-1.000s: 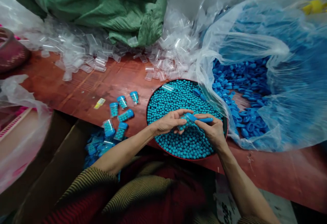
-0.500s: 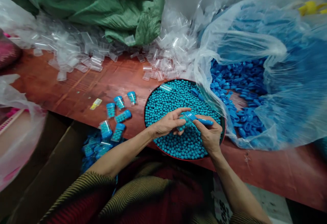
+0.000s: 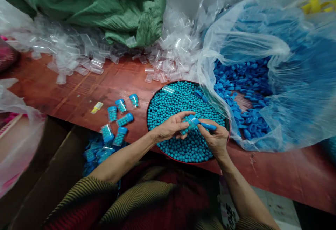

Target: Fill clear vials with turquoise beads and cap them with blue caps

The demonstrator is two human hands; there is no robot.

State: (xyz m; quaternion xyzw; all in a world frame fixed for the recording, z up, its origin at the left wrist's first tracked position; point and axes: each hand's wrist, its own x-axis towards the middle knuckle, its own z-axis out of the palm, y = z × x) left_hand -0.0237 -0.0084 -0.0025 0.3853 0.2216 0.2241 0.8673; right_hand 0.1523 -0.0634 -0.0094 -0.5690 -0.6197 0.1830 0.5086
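Observation:
Over a round red-rimmed tray (image 3: 148, 110) heaped with small turquoise balls, my left hand (image 3: 169, 127) holds a small clear vial (image 3: 188, 125) filled with the same balls. My right hand (image 3: 215, 139) pinches the vial's blue cap end and also has a second blue cap (image 3: 209, 126) between its fingers. Both hands meet above the middle of the tray. Several filled, capped vials (image 3: 120, 116) lie on the red-brown table (image 3: 78, 90) to the left of the tray.
A big clear bag of loose blue caps (image 3: 249, 97) lies open right of the tray. Empty clear vials (image 3: 86, 56) are heaped along the back, below a green sack (image 3: 105, 6). A cardboard box (image 3: 60, 174) with more filled vials (image 3: 98, 151) sits below the table's left edge.
The hands stay together on the vial over the tray. The view has drifted slightly, so everything sits a little further left in the frame.

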